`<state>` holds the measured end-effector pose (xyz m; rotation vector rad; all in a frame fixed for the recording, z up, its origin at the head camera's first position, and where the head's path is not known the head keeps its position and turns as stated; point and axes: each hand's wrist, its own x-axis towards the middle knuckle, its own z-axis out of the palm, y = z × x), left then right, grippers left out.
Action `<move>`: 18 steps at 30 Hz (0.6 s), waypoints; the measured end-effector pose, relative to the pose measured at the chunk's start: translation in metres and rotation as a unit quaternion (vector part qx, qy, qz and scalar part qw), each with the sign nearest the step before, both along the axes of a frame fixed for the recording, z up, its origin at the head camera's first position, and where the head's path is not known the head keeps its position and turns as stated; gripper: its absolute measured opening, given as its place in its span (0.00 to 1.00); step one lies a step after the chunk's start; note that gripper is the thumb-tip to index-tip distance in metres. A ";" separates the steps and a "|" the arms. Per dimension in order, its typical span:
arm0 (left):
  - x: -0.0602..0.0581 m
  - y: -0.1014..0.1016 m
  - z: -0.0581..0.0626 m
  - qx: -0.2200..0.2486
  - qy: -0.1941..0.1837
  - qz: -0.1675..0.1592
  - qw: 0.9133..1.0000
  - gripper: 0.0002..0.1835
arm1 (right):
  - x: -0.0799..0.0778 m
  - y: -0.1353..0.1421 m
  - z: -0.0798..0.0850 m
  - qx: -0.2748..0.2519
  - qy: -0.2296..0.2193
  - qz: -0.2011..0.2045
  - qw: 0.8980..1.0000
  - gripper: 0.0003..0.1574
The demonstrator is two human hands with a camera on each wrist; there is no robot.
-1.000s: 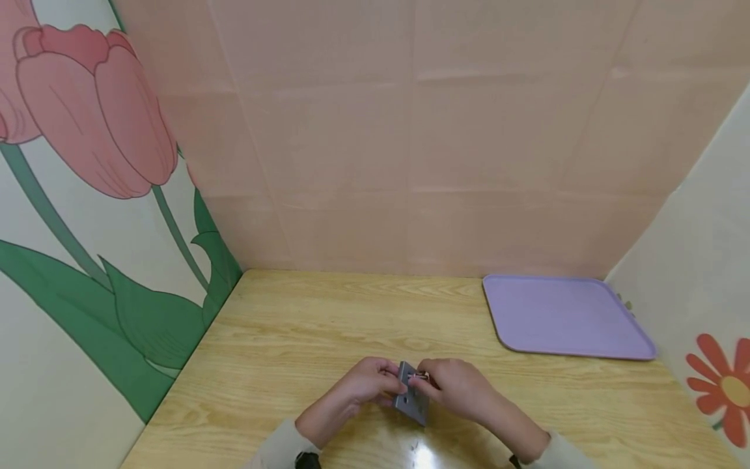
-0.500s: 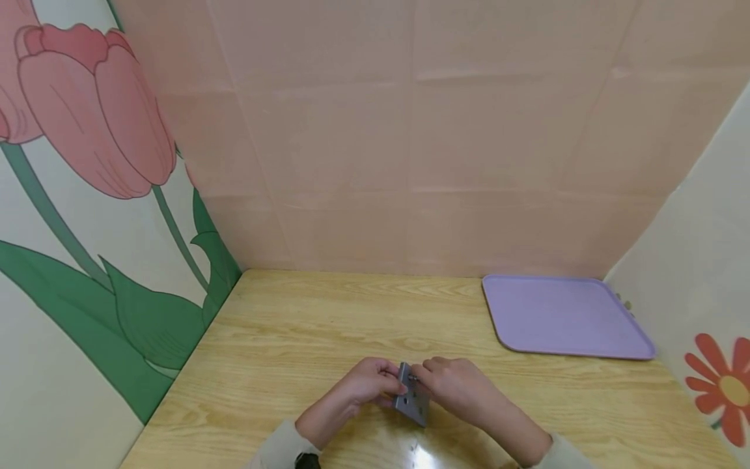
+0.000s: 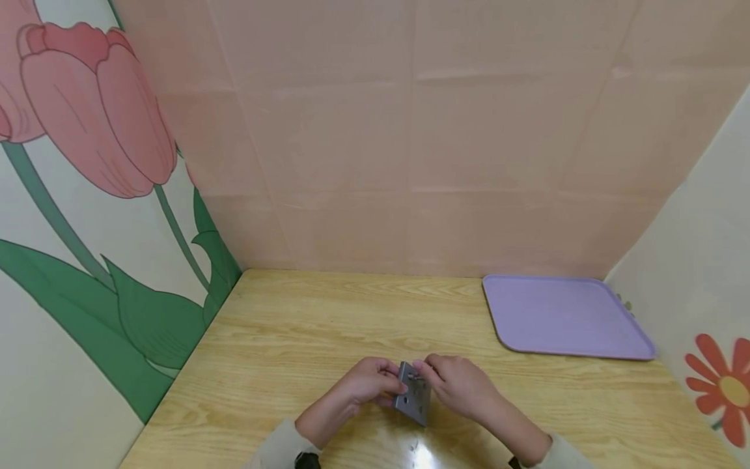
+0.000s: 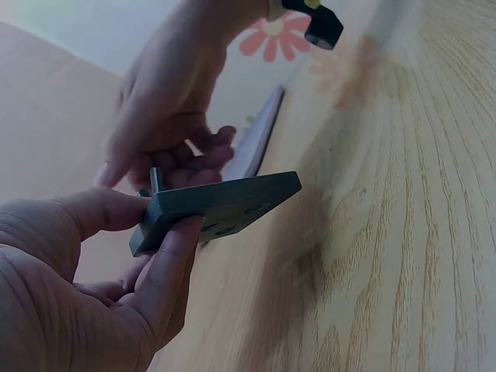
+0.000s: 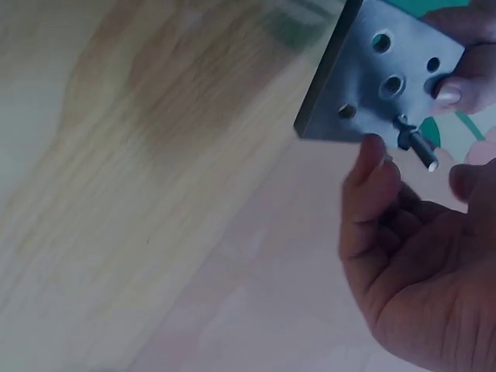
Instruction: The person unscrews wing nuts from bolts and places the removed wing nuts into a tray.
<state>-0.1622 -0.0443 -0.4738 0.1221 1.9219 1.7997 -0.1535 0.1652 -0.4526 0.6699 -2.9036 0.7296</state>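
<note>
A grey metal plate (image 3: pixel 415 398) with several round holes is held tilted over the table in front of me. My left hand (image 3: pixel 370 381) pinches it by one edge, thumb on one face and fingers on the other, as the left wrist view shows. From a hole near that edge sticks a bolt (image 5: pixel 422 149) with a small nut (image 5: pixel 405 133) close against the plate. My right hand (image 3: pixel 459 385) hovers beside the bolt. In the right wrist view its thumb and forefinger stand apart on either side of the bolt, the forefinger tip right at the plate's edge.
A flat lilac tray (image 3: pixel 571 317) lies at the back right of the wooden table (image 3: pixel 328 312). A pinkish wall covering (image 3: pixel 410 163) stands behind it, with flower-printed sheets on both sides.
My right hand's fingers, pressed near the bolt half a second ago, have moved slightly up and away, showing more of the plate. The left hand and plate have stayed still.
</note>
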 end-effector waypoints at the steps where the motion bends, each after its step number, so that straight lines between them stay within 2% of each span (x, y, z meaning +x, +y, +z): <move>1: 0.000 0.000 0.000 0.001 -0.001 0.001 1.000 0.14 | 0.001 0.000 0.001 -0.003 -0.022 -0.009 1.000 0.25; 5: 0.000 0.000 0.000 -0.001 -0.004 0.000 1.000 0.14 | 0.004 0.000 0.002 -0.026 -0.096 -0.015 0.995 0.30; 8: 0.000 0.000 0.001 -0.004 -0.006 -0.002 1.000 0.14 | 0.004 0.000 0.001 -0.044 -0.125 -0.005 0.991 0.31; 13: -0.001 0.000 0.001 -0.007 -0.002 -0.002 1.000 0.14 | 0.002 0.000 -0.002 -0.049 -0.134 0.007 0.990 0.30; 18: 0.000 0.000 0.000 -0.008 -0.002 0.001 1.000 0.13 | 0.000 0.000 -0.002 -0.035 -0.110 0.028 0.993 0.26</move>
